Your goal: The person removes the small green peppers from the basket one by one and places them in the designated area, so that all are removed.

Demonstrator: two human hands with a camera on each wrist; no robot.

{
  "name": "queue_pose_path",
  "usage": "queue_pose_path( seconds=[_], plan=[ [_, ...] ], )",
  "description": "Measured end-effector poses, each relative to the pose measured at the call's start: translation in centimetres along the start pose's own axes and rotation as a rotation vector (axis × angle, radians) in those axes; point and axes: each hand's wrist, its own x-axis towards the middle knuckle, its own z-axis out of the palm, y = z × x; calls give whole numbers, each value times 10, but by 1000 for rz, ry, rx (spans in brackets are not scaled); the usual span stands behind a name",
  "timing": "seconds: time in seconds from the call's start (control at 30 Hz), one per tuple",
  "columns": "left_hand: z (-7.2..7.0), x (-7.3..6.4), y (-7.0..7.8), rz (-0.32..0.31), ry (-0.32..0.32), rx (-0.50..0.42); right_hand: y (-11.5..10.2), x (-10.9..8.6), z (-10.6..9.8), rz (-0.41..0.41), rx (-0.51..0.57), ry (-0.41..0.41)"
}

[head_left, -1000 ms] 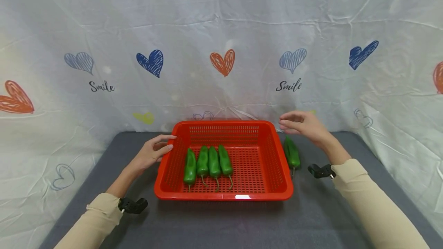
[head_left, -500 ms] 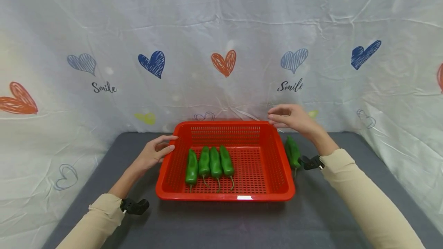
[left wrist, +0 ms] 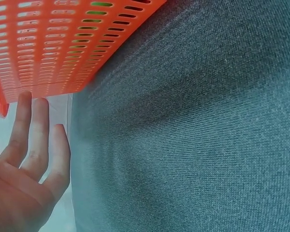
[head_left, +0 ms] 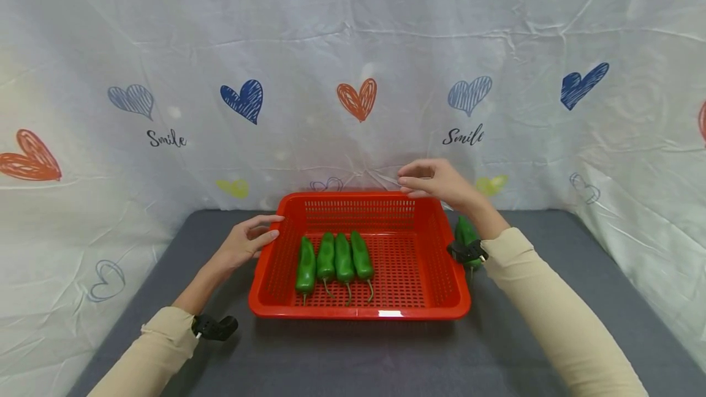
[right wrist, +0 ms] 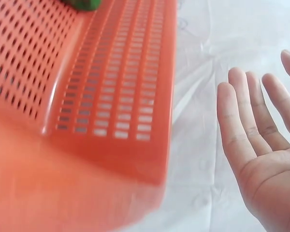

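Observation:
In the head view a red plastic basket (head_left: 358,313) with slotted walls stands on the dark cloth. Several green chili peppers (head_left: 344,261) lie side by side in its left half, stems toward the near rim. My left hand (head_left: 242,245) is at the basket's left wall, fingertips at the rim; the left wrist view shows its fingers (left wrist: 37,140) extended beside the wall. Above the far right corner hovers my right hand (head_left: 438,184), holding nothing, its fingers (right wrist: 229,116) loosely straight in the right wrist view. Another green pepper (head_left: 465,230) lies outside, right of the basket, partly hidden by the right wrist.
A grey cloth-covered table (head_left: 353,360) spreads around the basket. Close behind it hangs a white curtain (head_left: 309,29) printed with hearts and words. A black wrist camera (head_left: 466,252) on the right arm overlaps the basket's right rim.
My right hand has moved left and slightly up, from beyond the basket's right side to over its far right corner. The left hand stays at the left rim. The peppers inside keep their places.

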Motion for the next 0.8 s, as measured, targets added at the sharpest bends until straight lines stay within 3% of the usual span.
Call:
queue_pose_path(
  seconds=[0.37, 0.8],
  plan=[
    [0, -1, 2, -7, 7, 8, 3, 15, 26, -10, 50, -55],
    [0, -1, 0, -5, 9, 12, 16, 21, 52, 31, 133, -132]
  ],
)
